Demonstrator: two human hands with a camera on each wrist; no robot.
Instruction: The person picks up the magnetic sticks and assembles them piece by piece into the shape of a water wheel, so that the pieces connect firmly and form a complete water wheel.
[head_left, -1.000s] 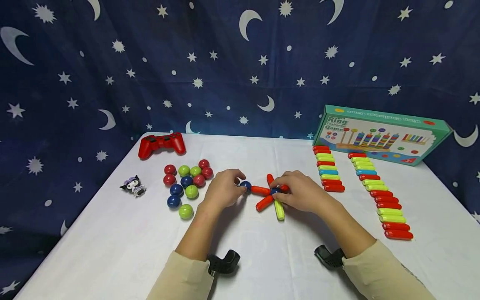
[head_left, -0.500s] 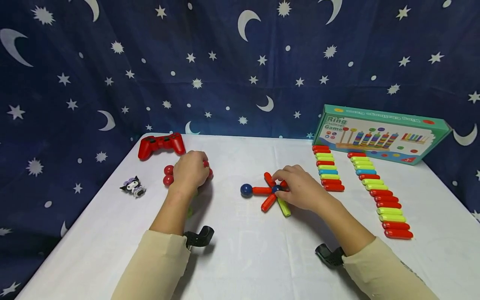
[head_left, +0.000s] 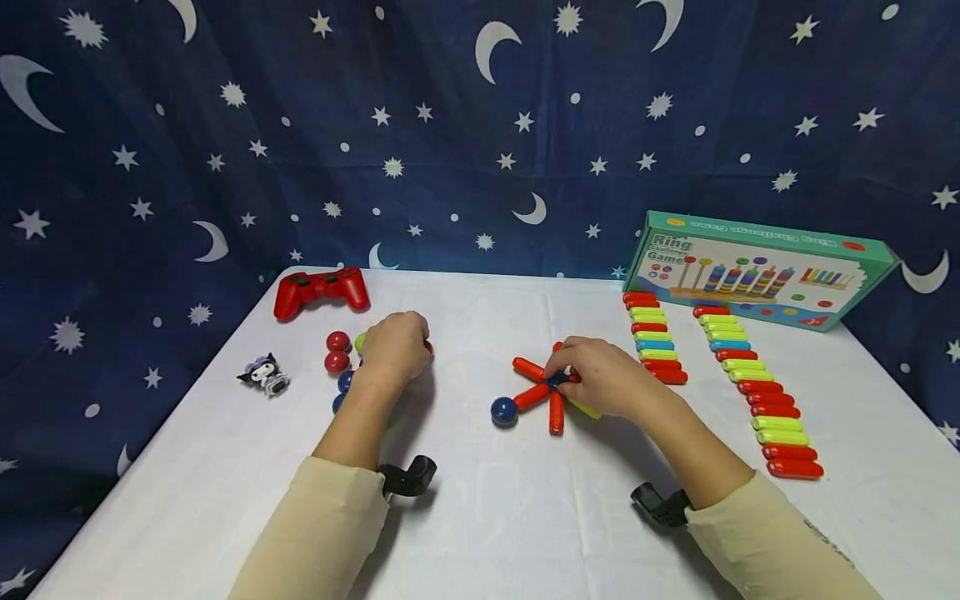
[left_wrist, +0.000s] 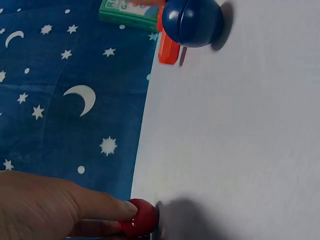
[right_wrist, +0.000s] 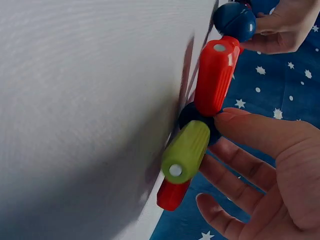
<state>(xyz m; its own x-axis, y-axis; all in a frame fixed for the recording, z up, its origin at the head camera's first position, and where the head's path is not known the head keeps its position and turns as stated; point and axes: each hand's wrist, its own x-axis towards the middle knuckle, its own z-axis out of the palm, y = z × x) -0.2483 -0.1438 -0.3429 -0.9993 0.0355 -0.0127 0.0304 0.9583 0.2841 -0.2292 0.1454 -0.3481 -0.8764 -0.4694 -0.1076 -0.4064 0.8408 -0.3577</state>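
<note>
At the cluster of balls on the left, my left hand (head_left: 393,350) pinches a red ball (left_wrist: 142,218) between thumb and finger, as the left wrist view shows. Near the table's middle, my right hand (head_left: 603,377) holds a star-shaped build by its central blue ball (head_left: 556,381), partly hidden by the fingers. Several red rods (head_left: 557,413) and a yellow-green rod (right_wrist: 186,150) spread from that ball. One red rod (head_left: 532,397) ends in another blue ball (head_left: 504,412), on the side towards my left hand.
More red balls (head_left: 337,362), with green and blue ones, lie partly behind my left hand. A figurine (head_left: 265,375) and a red game controller (head_left: 322,292) stand left. Two rows of coloured rods (head_left: 782,422) lie right, before a green box (head_left: 757,271).
My left hand has left the build's outer blue ball and moved left to the balls, where it now pinches a red one. Under my right hand the build has turned counterclockwise.
</note>
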